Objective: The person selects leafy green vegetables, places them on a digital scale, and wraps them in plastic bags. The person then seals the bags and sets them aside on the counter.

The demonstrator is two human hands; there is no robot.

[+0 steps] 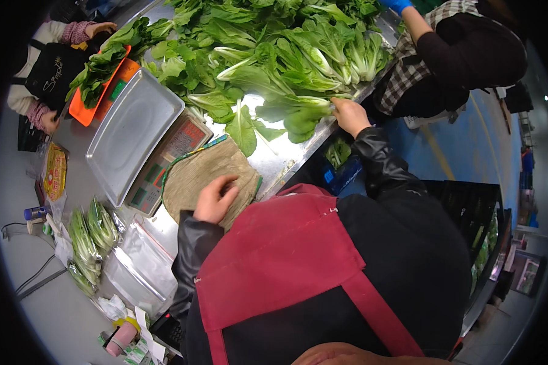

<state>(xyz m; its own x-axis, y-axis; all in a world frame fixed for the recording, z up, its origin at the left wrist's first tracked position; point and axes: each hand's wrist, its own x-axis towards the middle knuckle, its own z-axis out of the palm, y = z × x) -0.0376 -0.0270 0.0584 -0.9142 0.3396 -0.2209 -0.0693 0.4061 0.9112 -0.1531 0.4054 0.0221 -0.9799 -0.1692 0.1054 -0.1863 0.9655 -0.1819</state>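
Note:
My right hand (349, 114) pinches the pale stem end of a leafy green (301, 114) at the table's near edge; its leaves hang slightly blurred to the left. Loose heads of leafy greens (283, 54) heap up behind it. My left hand (217, 198) rests over a worn wooden board (201, 171) edged with green and blue tape. Its fingers are loosely curled, the thumb apart from them, with nothing visible in them. Beside the board stands a digital scale (157, 180) with a metal weighing pan (134, 132).
Bagged greens (89, 237) and clear plastic bags (141, 267) lie at the left. A person (50, 73) stands behind an orange scale (114, 89) bearing greens; another person (456, 54) works at the right. Below the table edge is a blue crate (345, 175); black crates (461, 214) stand right.

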